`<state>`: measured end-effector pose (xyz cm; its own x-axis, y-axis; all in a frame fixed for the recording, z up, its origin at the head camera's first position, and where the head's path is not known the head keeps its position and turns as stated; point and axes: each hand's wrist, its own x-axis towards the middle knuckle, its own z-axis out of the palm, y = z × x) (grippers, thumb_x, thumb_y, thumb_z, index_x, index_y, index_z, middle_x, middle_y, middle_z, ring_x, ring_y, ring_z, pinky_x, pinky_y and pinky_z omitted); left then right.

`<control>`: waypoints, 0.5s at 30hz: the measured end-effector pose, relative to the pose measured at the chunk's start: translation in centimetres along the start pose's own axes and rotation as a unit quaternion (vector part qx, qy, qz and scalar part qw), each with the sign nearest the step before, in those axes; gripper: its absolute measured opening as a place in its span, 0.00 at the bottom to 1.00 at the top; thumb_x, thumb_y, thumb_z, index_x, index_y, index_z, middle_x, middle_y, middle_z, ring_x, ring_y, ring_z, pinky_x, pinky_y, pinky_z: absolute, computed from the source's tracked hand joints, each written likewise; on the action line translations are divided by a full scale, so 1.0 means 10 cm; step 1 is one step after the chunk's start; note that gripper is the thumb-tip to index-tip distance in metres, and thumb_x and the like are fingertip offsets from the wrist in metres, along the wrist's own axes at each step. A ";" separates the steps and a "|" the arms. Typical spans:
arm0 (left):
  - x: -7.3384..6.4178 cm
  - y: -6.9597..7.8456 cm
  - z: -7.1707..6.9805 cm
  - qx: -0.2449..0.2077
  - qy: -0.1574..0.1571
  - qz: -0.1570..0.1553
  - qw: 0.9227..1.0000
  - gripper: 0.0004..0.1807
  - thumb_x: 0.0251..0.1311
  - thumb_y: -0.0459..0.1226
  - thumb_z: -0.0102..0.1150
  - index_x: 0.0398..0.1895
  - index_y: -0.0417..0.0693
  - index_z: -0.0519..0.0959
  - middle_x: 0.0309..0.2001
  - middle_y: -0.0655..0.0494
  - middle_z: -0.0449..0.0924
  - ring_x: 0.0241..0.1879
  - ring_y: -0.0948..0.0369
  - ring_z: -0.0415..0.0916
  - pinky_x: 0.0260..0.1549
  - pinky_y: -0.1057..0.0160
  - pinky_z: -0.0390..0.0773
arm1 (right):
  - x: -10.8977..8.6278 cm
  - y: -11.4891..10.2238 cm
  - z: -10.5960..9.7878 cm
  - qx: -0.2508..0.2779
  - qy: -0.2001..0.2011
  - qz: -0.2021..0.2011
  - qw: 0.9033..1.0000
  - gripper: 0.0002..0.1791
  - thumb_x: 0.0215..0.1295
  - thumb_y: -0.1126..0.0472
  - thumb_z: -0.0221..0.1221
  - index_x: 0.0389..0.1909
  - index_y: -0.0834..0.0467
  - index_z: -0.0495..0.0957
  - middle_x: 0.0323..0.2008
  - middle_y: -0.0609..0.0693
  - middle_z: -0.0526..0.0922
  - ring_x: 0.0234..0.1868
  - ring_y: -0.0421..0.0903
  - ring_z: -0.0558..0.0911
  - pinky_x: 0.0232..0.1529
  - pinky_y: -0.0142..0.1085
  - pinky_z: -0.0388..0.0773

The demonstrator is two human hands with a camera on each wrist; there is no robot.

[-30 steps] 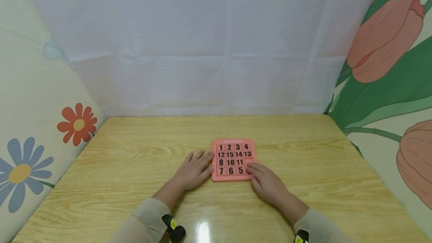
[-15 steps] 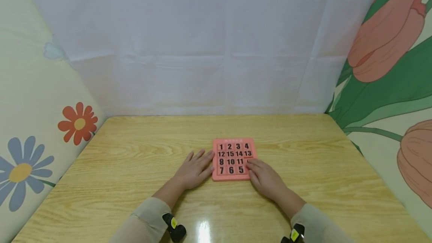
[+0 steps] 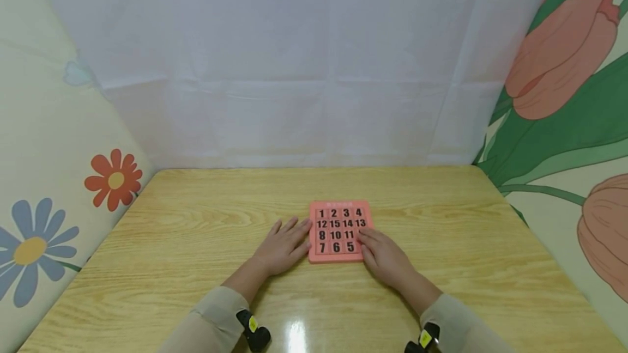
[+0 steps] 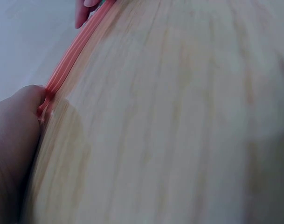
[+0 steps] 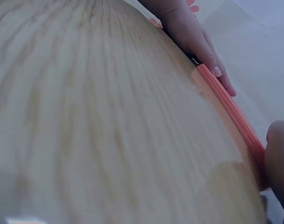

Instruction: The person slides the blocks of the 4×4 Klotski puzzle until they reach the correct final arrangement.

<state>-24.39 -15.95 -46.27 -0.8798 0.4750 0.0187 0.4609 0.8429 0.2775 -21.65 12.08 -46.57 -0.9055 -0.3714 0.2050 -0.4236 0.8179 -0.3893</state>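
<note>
A pink number slide puzzle (image 3: pixel 340 258) lies flat on the wooden table, its tiles carrying black numbers. The top row reads 1, 2, 3, 4, and 13 sits at the right end of the second row. My left hand (image 3: pixel 281 249) rests on the table, its extended fingers touching the puzzle's left edge. On the other side, my right hand (image 3: pixel 390 260) has its fingertips on the right column just below 13, hiding that part of the board. The right thumb is by the lower right edge. In the right wrist view the puzzle's pink side (image 5: pixel 232 109) runs between both hands.
The wood-grain table (image 3: pixel 221 195) extends around the puzzle on all sides. A white cloth (image 3: pixel 314 70) hangs behind it. Flower-printed panels (image 3: pixel 44 124) stand at left and right. Black wrist devices (image 3: pixel 254 331) are strapped over the sleeves.
My right fingertips have slid slightly away from me along the right column, covering the gap that showed under 13. My left hand has stayed in place.
</note>
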 end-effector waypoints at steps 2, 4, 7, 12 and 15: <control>0.00 0.00 0.00 -0.003 0.001 0.001 1.000 0.33 0.75 0.54 0.36 0.77 0.50 0.54 0.77 0.55 0.54 0.78 0.49 0.45 0.76 0.42 0.38 | -0.01 -0.01 0.00 0.003 0.007 -0.004 1.000 0.21 0.74 0.56 0.50 0.63 0.59 0.75 0.67 0.53 0.74 0.69 0.53 0.71 0.72 0.49 0.65; 0.00 0.00 0.00 -0.004 0.001 0.002 1.000 0.33 0.75 0.54 0.36 0.77 0.50 0.54 0.77 0.55 0.54 0.78 0.49 0.45 0.76 0.42 0.39 | -0.03 -0.02 0.01 0.005 0.015 -0.012 1.000 0.21 0.73 0.56 0.51 0.62 0.59 0.76 0.66 0.54 0.74 0.69 0.53 0.71 0.72 0.49 0.65; -0.01 0.00 0.00 -0.006 0.007 0.006 1.000 0.33 0.75 0.53 0.37 0.77 0.49 0.55 0.77 0.54 0.56 0.78 0.48 0.46 0.76 0.41 0.39 | -0.06 -0.06 0.02 0.005 0.025 -0.034 0.999 0.20 0.72 0.58 0.52 0.61 0.61 0.77 0.65 0.55 0.76 0.68 0.54 0.72 0.71 0.49 0.66; 0.00 -0.01 0.01 0.000 0.008 0.005 1.000 0.33 0.75 0.54 0.37 0.77 0.50 0.55 0.77 0.54 0.56 0.78 0.48 0.46 0.76 0.41 0.39 | -0.10 -0.16 0.05 -0.003 0.022 -0.071 0.997 0.20 0.70 0.58 0.53 0.60 0.60 0.78 0.63 0.55 0.78 0.66 0.54 0.74 0.69 0.49 0.69; 0.00 -0.01 0.01 0.003 0.007 0.006 1.000 0.33 0.75 0.54 0.36 0.77 0.50 0.55 0.77 0.54 0.55 0.78 0.48 0.46 0.76 0.41 0.39 | -0.11 -0.20 0.07 -0.006 0.011 -0.086 0.996 0.20 0.70 0.58 0.53 0.60 0.59 0.78 0.63 0.54 0.77 0.66 0.53 0.75 0.69 0.49 0.68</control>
<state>-24.46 -16.01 -46.38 -0.8753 0.4823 0.0349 0.4727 0.8381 0.2722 -19.83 10.53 -46.70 -0.8192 -0.4962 0.2876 -0.5715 0.7482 -0.3369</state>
